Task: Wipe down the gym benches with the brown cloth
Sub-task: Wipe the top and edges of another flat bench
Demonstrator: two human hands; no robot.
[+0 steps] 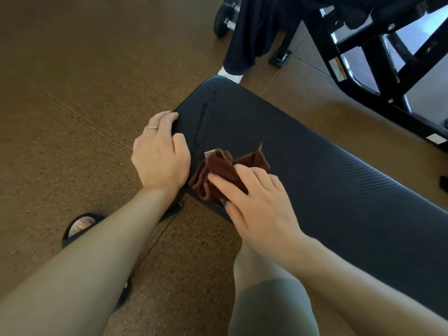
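Note:
A black padded gym bench runs from the middle of the view down to the right. A crumpled brown cloth lies on its near left edge. My right hand presses down on the cloth with fairly straight fingers, the thumb at the bench's near side. My left hand, wearing a ring, curls over the bench's left edge just left of the cloth, with the fingers wrapped round the pad. A faint wet streak runs along the pad beyond my left hand.
Brown cork-like floor surrounds the bench. A person's dark trouser leg and white shoe stand past the bench's far end. A black machine frame fills the top right, a dumbbell behind. My sandalled foot is at lower left.

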